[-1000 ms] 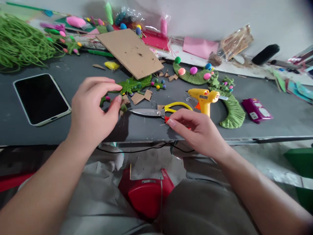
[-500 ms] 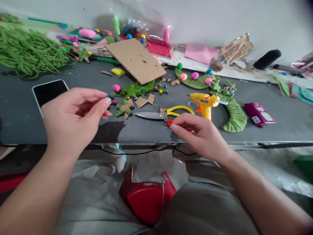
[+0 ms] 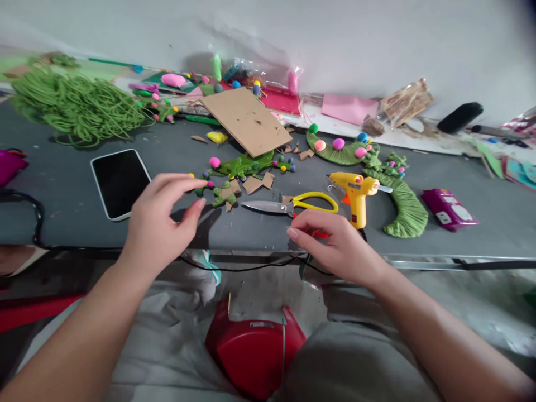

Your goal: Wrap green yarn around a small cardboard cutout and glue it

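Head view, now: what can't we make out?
- Right hand: whether its fingertips grip anything; its own curled fingers hide the pinch.
- Scissors: most of the red handle, behind that hand.
- Left hand: the lower fingers, behind the palm and thumb.
- Green piece: whether it extends under the cardboard sheet, which covers that area.
- Purple item: cut off by the left edge.
- Purple packet: print too small and blurred.

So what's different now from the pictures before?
The left hand swung left from the little green star, partly covering the phone, then came back right and uncovered it. The right hand slid slightly nearer the front of the table; I can't tell if it let go of anything. Scissors, phone and glue gun stayed put; only the view shifted.
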Demonstrator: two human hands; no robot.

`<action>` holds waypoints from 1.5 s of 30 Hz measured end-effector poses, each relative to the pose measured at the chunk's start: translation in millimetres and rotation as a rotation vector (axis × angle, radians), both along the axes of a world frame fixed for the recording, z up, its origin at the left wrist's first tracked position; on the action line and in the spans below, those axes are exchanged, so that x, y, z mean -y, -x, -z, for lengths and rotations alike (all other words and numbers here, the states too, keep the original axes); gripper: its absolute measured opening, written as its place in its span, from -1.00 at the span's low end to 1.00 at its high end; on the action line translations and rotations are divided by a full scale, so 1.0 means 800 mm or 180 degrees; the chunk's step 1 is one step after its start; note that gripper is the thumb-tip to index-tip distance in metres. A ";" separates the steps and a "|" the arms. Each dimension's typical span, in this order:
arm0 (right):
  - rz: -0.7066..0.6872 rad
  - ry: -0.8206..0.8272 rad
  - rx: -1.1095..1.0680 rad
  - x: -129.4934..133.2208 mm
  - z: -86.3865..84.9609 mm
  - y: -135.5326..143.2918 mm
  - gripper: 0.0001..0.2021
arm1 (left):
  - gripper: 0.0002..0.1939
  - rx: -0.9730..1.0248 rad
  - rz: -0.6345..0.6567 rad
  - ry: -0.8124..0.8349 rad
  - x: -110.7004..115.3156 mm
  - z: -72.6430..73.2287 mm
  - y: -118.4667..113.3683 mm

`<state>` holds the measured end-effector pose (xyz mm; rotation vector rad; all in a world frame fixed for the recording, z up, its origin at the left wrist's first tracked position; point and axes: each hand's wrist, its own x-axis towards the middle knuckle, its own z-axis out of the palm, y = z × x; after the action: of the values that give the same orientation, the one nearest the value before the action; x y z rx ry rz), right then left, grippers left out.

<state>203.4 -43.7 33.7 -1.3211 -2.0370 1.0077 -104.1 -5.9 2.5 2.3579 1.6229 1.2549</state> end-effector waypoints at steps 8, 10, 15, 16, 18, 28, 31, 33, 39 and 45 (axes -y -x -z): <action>0.0178 -0.0256 0.0146 -0.002 -0.003 -0.002 -0.84 | -0.63 -0.1134 -0.0068 0.0492 -0.030 0.015 -0.010; 0.0256 -0.0284 0.0152 -0.004 -0.004 -0.005 -0.81 | -0.66 -0.1093 -0.0098 0.0618 -0.032 0.016 -0.013; 0.0285 -0.0233 0.0186 -0.006 -0.003 -0.009 -0.79 | -0.73 -0.0834 -0.0036 0.0877 -0.036 0.010 -0.017; 0.0274 -0.0221 0.0191 -0.006 -0.002 -0.009 -0.79 | -0.72 -0.0807 -0.0039 0.0914 -0.037 0.010 -0.018; 0.0246 -0.0209 0.0181 -0.006 0.000 -0.008 -0.80 | -0.68 -0.0782 -0.0060 0.0940 -0.039 0.011 -0.018; 0.0106 -0.0277 0.0190 -0.007 -0.003 0.002 -0.82 | -0.75 -0.0691 -0.0139 0.1014 -0.047 0.008 -0.021; 0.0095 -0.0262 0.0214 -0.003 -0.009 -0.006 -0.82 | -0.72 -0.0624 -0.0226 0.1088 -0.045 0.001 -0.026; 0.0198 -0.0204 0.0255 0.001 -0.015 -0.015 -0.80 | -0.67 -0.0579 -0.0249 0.1098 -0.044 -0.003 -0.029; 0.0618 -0.0144 0.0333 0.004 -0.017 -0.034 -0.73 | -0.54 -0.0522 -0.0311 0.1062 -0.047 -0.003 -0.027; 0.0262 -0.0089 0.0406 0.000 -0.005 -0.026 -0.75 | -0.55 -0.0502 -0.0232 0.1083 -0.052 0.000 -0.029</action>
<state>224.0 -43.7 37.7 -1.4758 -2.0628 0.8755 -81.2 35.5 2.4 2.2486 1.8114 0.7404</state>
